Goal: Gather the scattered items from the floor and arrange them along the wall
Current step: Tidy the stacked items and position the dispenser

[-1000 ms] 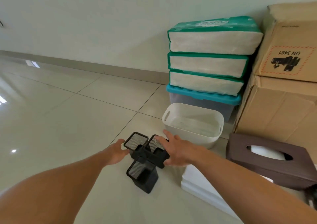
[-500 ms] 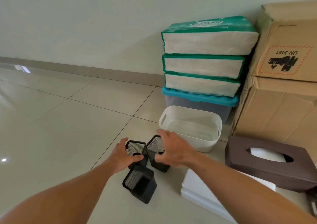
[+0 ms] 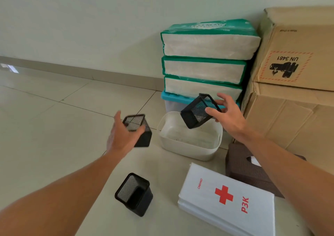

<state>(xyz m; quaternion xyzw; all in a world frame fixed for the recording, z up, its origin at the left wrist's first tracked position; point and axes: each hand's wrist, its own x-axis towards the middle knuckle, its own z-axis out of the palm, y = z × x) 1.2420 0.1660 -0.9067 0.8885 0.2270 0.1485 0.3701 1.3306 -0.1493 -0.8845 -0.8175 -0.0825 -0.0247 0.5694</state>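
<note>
Tilting above the white bin, one mesh cup is pinched by the right grip — another is clasped by the left grip; a third stands on the floor at six o'clock.

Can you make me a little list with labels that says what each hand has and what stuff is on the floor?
left hand: left hand holds a black mesh cup, blurred
right hand: right hand holds a tilted black mesh cup above the white tub
third cup: black mesh cup stands alone on the floor
near the wall: three tissue packs stacked on a blue-lidded bin, cardboard boxes beside them
also on floor: white first aid box, brown tissue box
</note>
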